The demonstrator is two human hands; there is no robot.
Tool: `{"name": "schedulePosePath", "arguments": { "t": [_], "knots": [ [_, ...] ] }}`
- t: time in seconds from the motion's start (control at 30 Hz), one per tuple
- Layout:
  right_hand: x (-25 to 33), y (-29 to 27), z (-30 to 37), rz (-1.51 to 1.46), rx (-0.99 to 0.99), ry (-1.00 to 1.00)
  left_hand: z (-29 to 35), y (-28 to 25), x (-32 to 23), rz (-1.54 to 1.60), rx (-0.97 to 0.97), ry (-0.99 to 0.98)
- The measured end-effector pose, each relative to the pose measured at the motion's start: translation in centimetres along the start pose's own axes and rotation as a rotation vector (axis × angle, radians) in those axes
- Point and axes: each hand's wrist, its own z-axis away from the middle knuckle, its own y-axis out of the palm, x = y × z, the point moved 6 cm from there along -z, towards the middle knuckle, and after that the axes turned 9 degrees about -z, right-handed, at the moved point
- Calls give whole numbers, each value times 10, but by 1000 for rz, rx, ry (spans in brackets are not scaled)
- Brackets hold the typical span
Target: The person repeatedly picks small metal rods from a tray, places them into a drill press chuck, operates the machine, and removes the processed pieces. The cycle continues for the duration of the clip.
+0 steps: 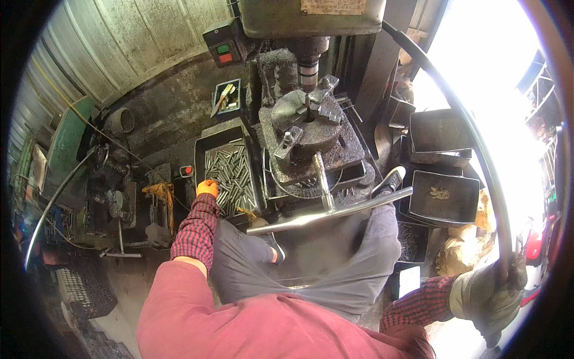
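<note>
My left hand (207,188), in an orange glove, is closed at the left edge of a dark metal bin (201,145). Short metal pins (230,173) fill this bin in a loose heap; whatever the fingers hold is hidden. Far to the right, my right hand (491,294) wears a grey work glove and is wrapped round the low end of a long curved lever (472,119). This lever runs up to the drill press head (314,18). Below the drill chuck (308,69), a round clamping chuck (308,119) sits on the press table, covered with metal chips.
A shiny T-shaped handle (329,210) sticks out from the clamping chuck, above my legs. Black trays (445,194) stand to the right. A switch box (224,48) with green and red buttons and a small box with a brush (225,99) are at the back left.
</note>
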Motion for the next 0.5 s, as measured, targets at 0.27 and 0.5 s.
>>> {"name": "schedulePosePath", "arguments": {
  "t": [0.27, 0.5],
  "knots": [
    [-16, 4, 10, -58, 58, -52, -1, 0, -5, 26, 0, 24],
    [-26, 5, 19, -124, 91, -52, 28, -11, -57, -282, -37, 152]
  ]
}}
